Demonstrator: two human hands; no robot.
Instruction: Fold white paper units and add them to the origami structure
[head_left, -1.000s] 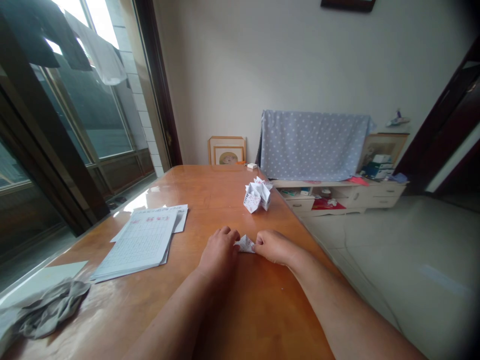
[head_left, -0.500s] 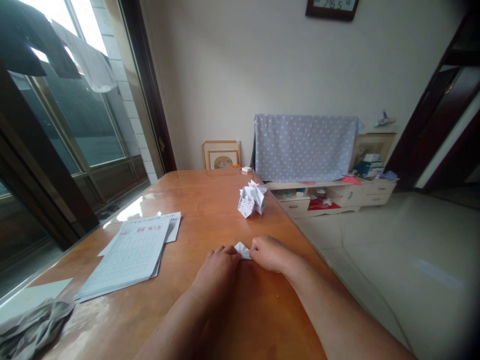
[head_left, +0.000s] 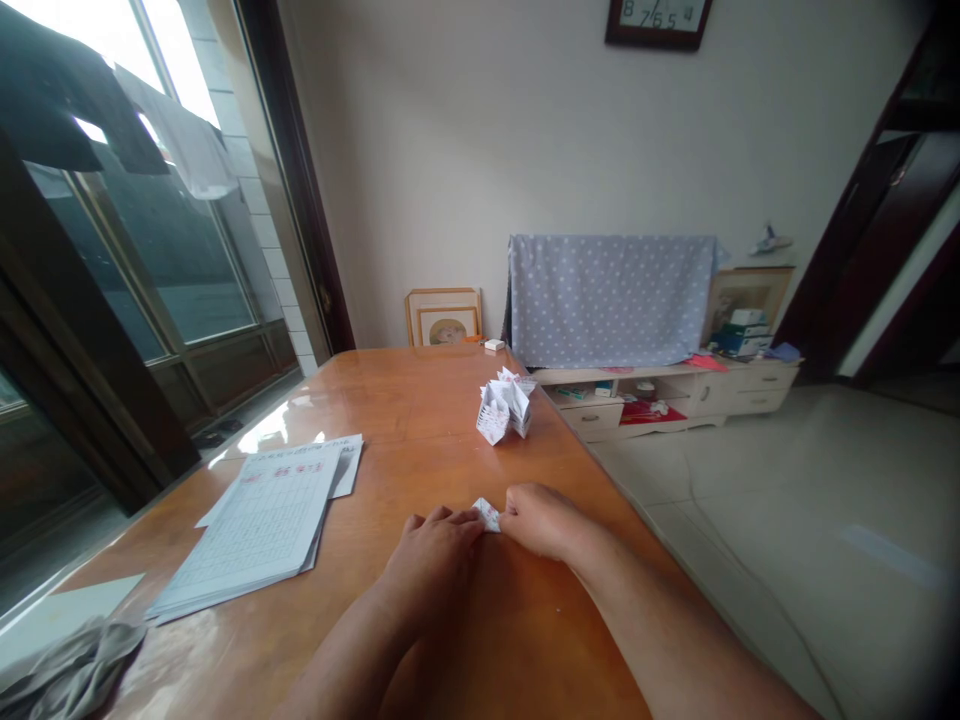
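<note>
A small piece of folded paper (head_left: 487, 515), white with reddish marks and a pointed top, lies on the wooden table (head_left: 405, 400) between my hands. My left hand (head_left: 439, 540) holds its left side, fingers bent and pressed onto it. Curled like a fist, my right hand (head_left: 541, 518) pinches the right edge between thumb and forefinger. The fingertips partly cover the paper. Farther up the table stands a cluster of folded paper pieces (head_left: 504, 408), white with printed lines and spiky corners.
A stack of written sheets (head_left: 247, 530) lies on the left. Near the front left corner are a pale sheet (head_left: 67, 610) and a crumpled grey cloth (head_left: 75, 670). A small white box (head_left: 493, 345) sits at the far edge. Beyond the table's right edge stands a low cabinet (head_left: 709, 392).
The view has tilted up slightly, so everything sits a little lower. Both hands stay on the folded paper, with hardly any shift of the fingers.
</note>
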